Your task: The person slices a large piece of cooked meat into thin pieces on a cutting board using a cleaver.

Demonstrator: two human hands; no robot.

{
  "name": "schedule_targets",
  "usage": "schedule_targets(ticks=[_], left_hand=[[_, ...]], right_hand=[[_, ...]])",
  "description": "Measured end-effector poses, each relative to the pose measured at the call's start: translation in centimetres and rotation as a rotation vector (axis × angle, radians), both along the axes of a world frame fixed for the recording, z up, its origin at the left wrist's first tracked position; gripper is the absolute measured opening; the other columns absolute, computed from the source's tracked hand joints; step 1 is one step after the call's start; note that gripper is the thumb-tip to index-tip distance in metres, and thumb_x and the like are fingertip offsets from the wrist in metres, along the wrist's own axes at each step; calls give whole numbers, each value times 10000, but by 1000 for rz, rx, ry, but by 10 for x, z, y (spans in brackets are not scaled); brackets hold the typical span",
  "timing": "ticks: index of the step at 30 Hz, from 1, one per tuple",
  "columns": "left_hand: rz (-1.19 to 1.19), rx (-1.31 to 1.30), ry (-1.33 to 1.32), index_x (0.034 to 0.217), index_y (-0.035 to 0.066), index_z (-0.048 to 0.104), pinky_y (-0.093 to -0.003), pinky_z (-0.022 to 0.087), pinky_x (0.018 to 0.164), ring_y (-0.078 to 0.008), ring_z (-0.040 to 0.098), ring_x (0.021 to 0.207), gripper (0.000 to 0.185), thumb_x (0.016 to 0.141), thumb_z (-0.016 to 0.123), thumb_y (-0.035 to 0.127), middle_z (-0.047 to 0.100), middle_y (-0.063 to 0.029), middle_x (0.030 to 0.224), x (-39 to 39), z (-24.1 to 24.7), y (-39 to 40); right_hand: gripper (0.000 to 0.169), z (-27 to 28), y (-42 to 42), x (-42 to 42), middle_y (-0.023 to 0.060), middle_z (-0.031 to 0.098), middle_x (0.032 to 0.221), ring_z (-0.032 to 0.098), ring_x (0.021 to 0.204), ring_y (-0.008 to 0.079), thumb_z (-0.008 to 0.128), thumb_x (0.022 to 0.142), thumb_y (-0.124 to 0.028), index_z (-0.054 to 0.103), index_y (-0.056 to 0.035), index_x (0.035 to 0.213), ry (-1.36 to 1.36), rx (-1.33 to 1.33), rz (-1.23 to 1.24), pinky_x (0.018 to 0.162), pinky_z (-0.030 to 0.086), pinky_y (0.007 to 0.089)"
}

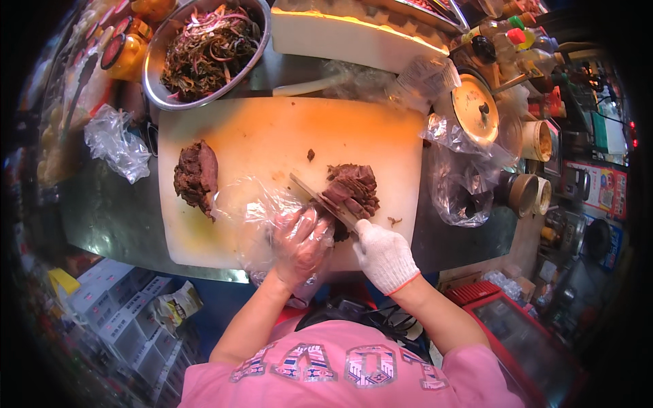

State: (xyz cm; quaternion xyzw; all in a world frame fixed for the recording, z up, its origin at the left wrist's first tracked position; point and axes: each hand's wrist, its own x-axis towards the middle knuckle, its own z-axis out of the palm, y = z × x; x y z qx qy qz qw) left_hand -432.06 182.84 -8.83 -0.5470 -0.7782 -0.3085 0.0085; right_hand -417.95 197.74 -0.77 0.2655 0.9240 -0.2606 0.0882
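Note:
My right hand (385, 255), in a white knit glove, grips a knife whose blade (308, 188) points up and to the left. The blade lies against a piece of dark cooked meat, and sliced meat (354, 188) fans out on its right side. My left hand (303, 242) is wrapped in a clear plastic bag (262, 209) and holds the meat beside the blade; the bag and fingers hide most of the held part. A second chunk of cooked meat (196, 178) rests at the left of the white cutting board (255, 135).
A metal bowl (268, 38) of shredded dark food with purple strips stands behind the board. A crumpled plastic bag (120, 143) lies left. At right are a lidded pot (477, 109), a clear plastic bag (461, 188) and tubs (535, 140). A small meat scrap (310, 154) lies mid-board.

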Motion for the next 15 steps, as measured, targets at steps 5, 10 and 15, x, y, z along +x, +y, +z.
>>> schedule_targets(ticks=[5, 10, 15], left_hand=[[-1, 17, 14, 1088, 75, 749, -517, 507, 924, -363, 670, 1128, 341, 766, 758, 185, 696, -146, 1181, -4, -2, -3], [26, 23, -42, 1083, 47, 742, -518, 525, 952, -381, 673, 1110, 340, 761, 764, 155, 694, -170, 1173, 2, -2, -2], [21, 12, -41, 1102, 58, 751, -514, 507, 960, -387, 671, 1138, 341, 774, 755, 152, 697, -186, 1193, 10, -1, -3]], right_hand=[[141, -2, -8, 2, 161, 679, 793, 720, 731, 345, 678, 926, -154, 579, -60, 964, -16, 37, -6, 652, 591, 448], [129, 9, -9, 9, 209, 688, 820, 716, 754, 387, 689, 923, -126, 605, -37, 964, -92, 7, -36, 689, 580, 484], [142, -17, -13, -24, 185, 683, 792, 723, 755, 362, 686, 919, -134, 581, -50, 964, -7, 127, 2, 689, 589, 459]])
